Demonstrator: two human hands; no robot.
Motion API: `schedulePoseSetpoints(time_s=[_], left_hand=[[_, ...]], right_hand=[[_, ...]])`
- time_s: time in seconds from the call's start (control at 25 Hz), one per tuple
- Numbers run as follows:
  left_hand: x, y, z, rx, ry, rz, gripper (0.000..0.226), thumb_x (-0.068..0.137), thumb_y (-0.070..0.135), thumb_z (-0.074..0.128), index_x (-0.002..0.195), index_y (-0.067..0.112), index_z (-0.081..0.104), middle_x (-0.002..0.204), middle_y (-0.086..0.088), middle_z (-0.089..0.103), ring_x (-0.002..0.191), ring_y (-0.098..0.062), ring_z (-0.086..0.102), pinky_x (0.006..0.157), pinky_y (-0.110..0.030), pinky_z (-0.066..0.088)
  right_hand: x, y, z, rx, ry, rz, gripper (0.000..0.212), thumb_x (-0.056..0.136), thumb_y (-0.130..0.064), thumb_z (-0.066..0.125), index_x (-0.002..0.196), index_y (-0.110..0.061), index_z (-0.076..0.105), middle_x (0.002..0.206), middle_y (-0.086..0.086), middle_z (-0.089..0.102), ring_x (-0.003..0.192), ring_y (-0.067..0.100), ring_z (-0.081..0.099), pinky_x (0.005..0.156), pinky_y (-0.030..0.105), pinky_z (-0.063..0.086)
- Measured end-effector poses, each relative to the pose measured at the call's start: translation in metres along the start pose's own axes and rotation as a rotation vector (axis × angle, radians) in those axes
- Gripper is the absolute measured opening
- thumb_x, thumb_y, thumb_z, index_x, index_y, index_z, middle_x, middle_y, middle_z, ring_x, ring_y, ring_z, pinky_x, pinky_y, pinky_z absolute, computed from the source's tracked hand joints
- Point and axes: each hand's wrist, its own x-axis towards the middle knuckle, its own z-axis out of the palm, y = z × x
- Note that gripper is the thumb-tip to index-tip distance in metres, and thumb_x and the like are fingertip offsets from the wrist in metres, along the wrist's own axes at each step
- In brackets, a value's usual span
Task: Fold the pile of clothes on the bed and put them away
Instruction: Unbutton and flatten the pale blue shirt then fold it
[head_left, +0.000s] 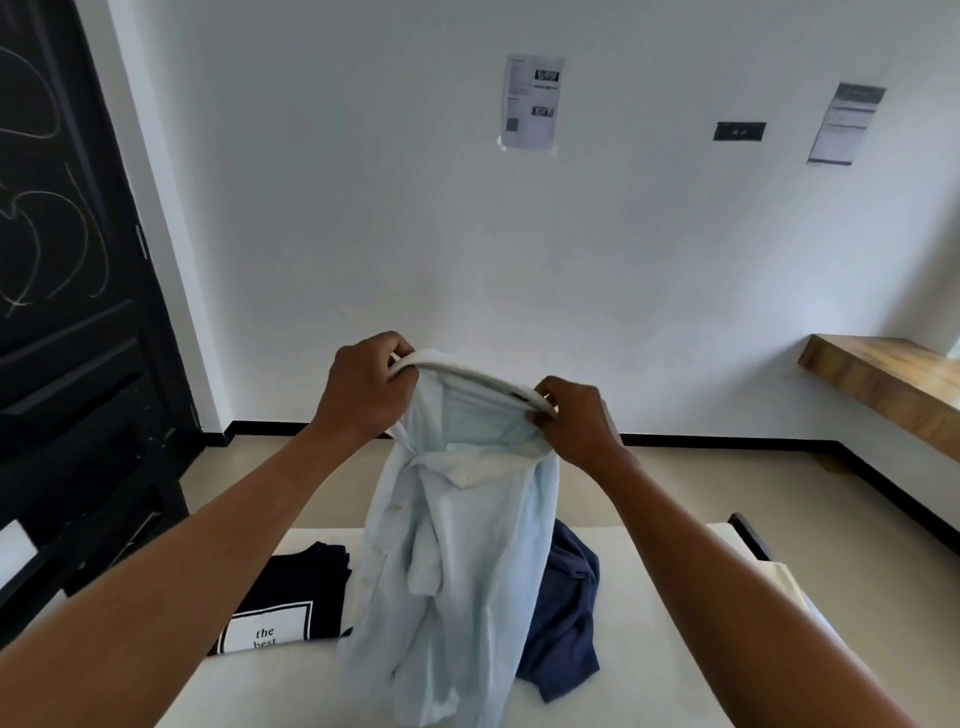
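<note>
Forearms stretched out, left hand (363, 387) and right hand (574, 421) pinch the pale blue shirt (447, 545) collar, best shaken flat above the bed (649, 649) before folding.

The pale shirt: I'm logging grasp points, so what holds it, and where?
Both hands grip the pale blue shirt by its white collar: left hand at one end, right hand at the other.

Both forearms are bare, the left hand (363, 387) and right hand (576, 421) ungloved.
</note>
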Motion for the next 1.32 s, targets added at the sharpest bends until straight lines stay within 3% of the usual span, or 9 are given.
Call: schedulePoseSetpoints(time_s=[0.12,0.24,0.4,0.56,0.76,0.88,1.0,1.24,1.32], left_hand=[[0.010,-0.004,-0.014,0.194,-0.200,-0.107,0.028,0.072,0.038,0.049,0.077,0.012,0.060,0.069,-0.002,0.062,0.067,-0.025,0.059,0.057,-0.032,0.039],[0.007,0.004,-0.013,0.351,-0.366,-0.106,0.040,0.082,0.052,0.063,0.104,0.019,0.058,0.091,0.001,0.064,0.086,-0.026,0.062,0.071,-0.034,0.047],[-0.001,0.017,-0.007,0.155,-0.007,0.047,0.014,0.086,0.033,0.062,0.095,0.024,0.065,0.082,0.006,0.069,0.076,-0.023,0.066,0.068,-0.036,0.054],[0.015,0.018,-0.019,0.050,0.107,0.057,0.020,0.079,0.028,0.051,0.083,0.020,0.068,0.069,0.007,0.066,0.068,-0.020,0.062,0.065,-0.034,0.050],[0.018,0.004,-0.020,0.061,0.111,-0.026,0.022,0.079,0.027,0.048,0.079,0.017,0.067,0.067,0.005,0.065,0.066,-0.019,0.062,0.062,-0.033,0.050],[0.021,-0.013,-0.022,0.137,-0.016,-0.109,0.013,0.086,0.024,0.056,0.087,0.018,0.068,0.077,0.003,0.067,0.073,-0.018,0.063,0.065,-0.033,0.053],[0.021,-0.028,-0.021,0.332,-0.219,-0.199,0.012,0.086,0.016,0.056,0.094,0.014,0.064,0.085,-0.004,0.067,0.078,-0.025,0.065,0.071,-0.039,0.058],[0.002,-0.037,-0.024,0.142,0.201,0.008,0.008,0.099,0.019,0.058,0.103,0.014,0.063,0.079,0.001,0.067,0.064,-0.019,0.063,0.061,-0.030,0.054],[0.003,-0.041,-0.026,0.198,-0.137,-0.227,0.014,0.099,0.015,0.048,0.104,0.010,0.060,0.075,-0.008,0.072,0.061,-0.030,0.069,0.059,-0.036,0.059]], right_hand=[[0.009,-0.031,-0.023,0.039,0.160,-0.195,0.016,0.089,-0.035,0.062,0.093,-0.026,0.074,0.077,-0.003,0.072,0.071,0.023,0.067,0.065,0.039,0.056],[0.008,-0.067,-0.033,-0.027,0.214,-0.289,0.029,0.092,-0.037,0.053,0.110,-0.032,0.075,0.091,-0.007,0.076,0.083,0.024,0.070,0.071,0.037,0.056],[0.002,-0.087,-0.020,-0.026,0.229,-0.411,0.035,0.098,-0.028,0.056,0.129,-0.036,0.068,0.111,-0.009,0.077,0.098,0.022,0.072,0.079,0.038,0.057],[-0.003,-0.075,0.006,-0.171,0.136,-0.320,0.055,0.093,-0.017,0.062,0.144,-0.037,0.051,0.124,-0.004,0.066,0.104,0.025,0.066,0.079,0.041,0.058],[0.004,-0.050,0.019,0.013,0.154,-0.212,0.003,0.089,-0.022,0.068,0.091,-0.024,0.070,0.086,-0.009,0.067,0.072,0.013,0.065,0.069,0.041,0.058],[0.017,-0.052,0.005,0.226,0.431,-0.225,0.003,0.095,-0.017,0.064,0.093,-0.018,0.066,0.091,-0.006,0.065,0.074,0.008,0.063,0.068,0.038,0.057],[0.025,-0.064,0.001,0.282,0.323,-0.208,0.004,0.104,-0.018,0.052,0.103,-0.016,0.056,0.082,0.000,0.064,0.065,0.009,0.059,0.062,0.042,0.053],[0.020,-0.081,-0.010,0.430,0.351,-0.222,0.022,0.091,-0.025,0.076,0.105,-0.022,0.060,0.070,0.002,0.058,0.061,0.010,0.050,0.058,0.026,0.043],[0.029,-0.071,-0.007,0.133,0.102,-0.193,0.021,0.084,-0.030,0.079,0.098,-0.030,0.063,0.072,-0.011,0.058,0.072,0.014,0.059,0.064,0.029,0.043]])
